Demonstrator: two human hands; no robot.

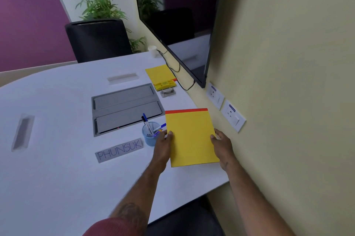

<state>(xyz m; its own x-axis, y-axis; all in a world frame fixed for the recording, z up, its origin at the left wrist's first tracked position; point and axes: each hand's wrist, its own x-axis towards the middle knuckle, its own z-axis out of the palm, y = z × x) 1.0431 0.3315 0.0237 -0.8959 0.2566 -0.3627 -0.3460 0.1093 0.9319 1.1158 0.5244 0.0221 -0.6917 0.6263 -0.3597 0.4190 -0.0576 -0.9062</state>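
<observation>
Forearms (142,184) outstretched | left grip (163,144), right grip (223,146) pinch yellow pad (190,137) (thumbs atop)

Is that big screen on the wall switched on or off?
Off, apparently: the wall screen is dark and shows only a reflection of the plant and the black chair.

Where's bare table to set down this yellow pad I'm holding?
Widest bare patch: the white table near you, below the PHUNSUK nameplate, left of your left hand. Another between the grey metal hatch and the recessed slot far left. Crowded: around the blue pen cup beside the yellow red-topped pad, and by the far yellow pad.
</observation>
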